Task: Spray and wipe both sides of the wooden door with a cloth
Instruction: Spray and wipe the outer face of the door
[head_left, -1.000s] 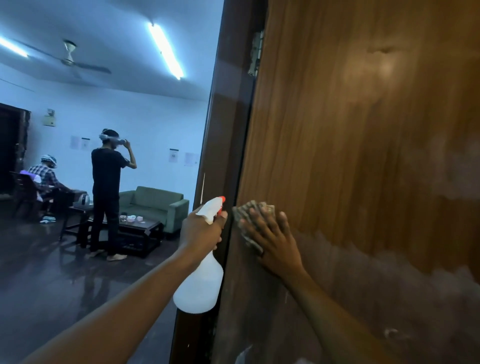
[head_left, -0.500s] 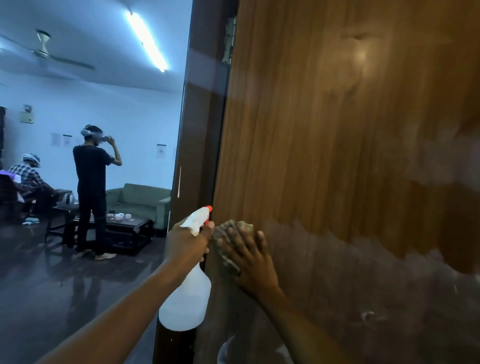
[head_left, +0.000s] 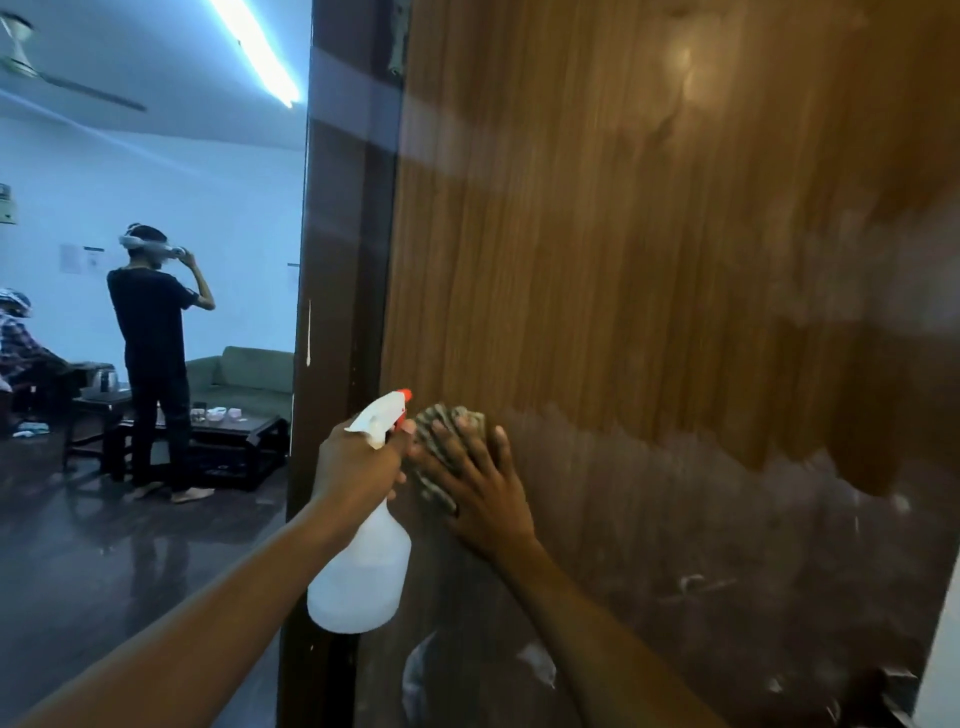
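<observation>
- Facing the wooden door (head_left: 649, 260), filling the right of the view, glossy up top, dull and smeary lower down.
- Seeing the dark door frame (head_left: 337, 260) just left of it, and beyond, a person (head_left: 153, 353) standing near a green sofa (head_left: 249, 374).
- Holding up the white spray bottle (head_left: 363, 571) beside the door's edge, left grip (head_left: 353, 467) curling round its neck.
- Pressing flat with the right grip (head_left: 483, 499), fingers spread straight.
- Pinning the cloth (head_left: 447, 421) against the door, right beside the bottle's nozzle.
</observation>
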